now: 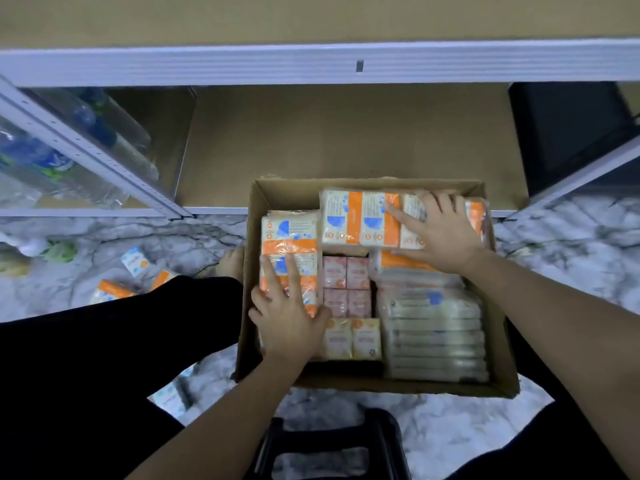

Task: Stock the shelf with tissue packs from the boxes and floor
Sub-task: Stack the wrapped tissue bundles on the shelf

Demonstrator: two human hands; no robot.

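A: Head view, looking down. Your cardboard box (374,282) sits on the marble floor (571,258), just in front of the bottom shelf (346,140), whose brown board is bare in the middle.

B: Your hands?

A: Your left hand (291,317) lies flat, fingers straight and spread, on an orange-and-white tissue bundle (289,251) at the box's left side. The thumb wraps the bundle's near right corner. Grip state there: open, pressing rather than clasping. Your right hand (440,230) lies the same way on a second orange-and-white tissue bundle (360,218) lying across the far end of the box, fingers splayed, nothing curled round it.

B: Rest of the box?

A: Small pink packs (346,285) in the middle, yellow packs (353,337) nearer you, and a stack of pale bundles (436,337) filling the right side.

B: Outside it?

A: Loose tissue packs (135,261) lie on the floor to your left, beyond your dark trouser leg (114,341). Wrapped water bottles (52,157) sit on the left shelf bay.
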